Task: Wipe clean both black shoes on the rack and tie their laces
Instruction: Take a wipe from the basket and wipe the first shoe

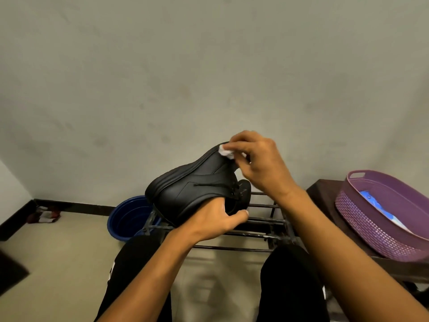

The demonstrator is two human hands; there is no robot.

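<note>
The job looks to be in its first half: one shoe is being wiped, and no lace tying shows. The rack (232, 248) stands just beyond the person's knees. Right of the rack, a purple basket (371, 219) sits on a dark stand. Left of the rack, on the floor, is a blue basin (125, 219).

The shoe (192, 184) is held above the rack's left half, tilted, with its sole turned up and to the left. The left hand (216, 219) grips it from below at the opening, thumb curled round. The right hand (260, 163) is above the rack's middle, its fingertips pinching a small white wipe (224, 152). The wipe is pressed on the shoe's high end, at the sole edge.

I judge this shoe partly wiped at most. Its laces (234, 189) look loose and untied, as far as I can make out. A second shoe (243, 191) seems to lie on the rack's back bars, just behind the held one. Both its wiping and its tying are probably left to do.

Much is hidden:
- The left hand's fingers are covered by the shoe.
- The shoe's far side is turned away, and black leather in dim light gives no sign of dirt or shine.
- Most of the second shoe, laces included, is covered.
- The legs cut off the rack below its top bars.
- Something blue and white lies in the basket; I cannot tell what.
</note>
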